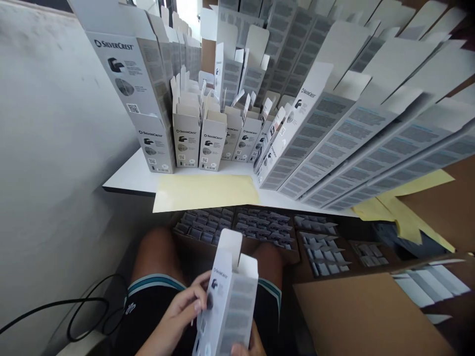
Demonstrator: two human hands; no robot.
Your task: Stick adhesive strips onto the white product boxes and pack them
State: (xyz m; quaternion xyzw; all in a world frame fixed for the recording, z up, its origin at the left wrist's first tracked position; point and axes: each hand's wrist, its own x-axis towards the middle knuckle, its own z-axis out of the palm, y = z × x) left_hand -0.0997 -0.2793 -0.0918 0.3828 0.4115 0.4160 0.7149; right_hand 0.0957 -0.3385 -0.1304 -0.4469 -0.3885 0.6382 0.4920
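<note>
The right hand (255, 343) had its grip round an open box (233, 301) at bottom centre; the left hand (187, 305) lay against its side, grasp unclear. Pressing too hard could have creased it.

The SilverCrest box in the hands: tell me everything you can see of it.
The SilverCrest box is a tall, slim, pale carton, apparently thin card. One face bears the logo, a dark product picture and a round one; the adjoining face has grey blocks too blurred to read. Its top flaps stand up, unclosed. It leans above the lap, left hand touching the logo face, right hand holding it low, thumb on the blurred face.
</note>
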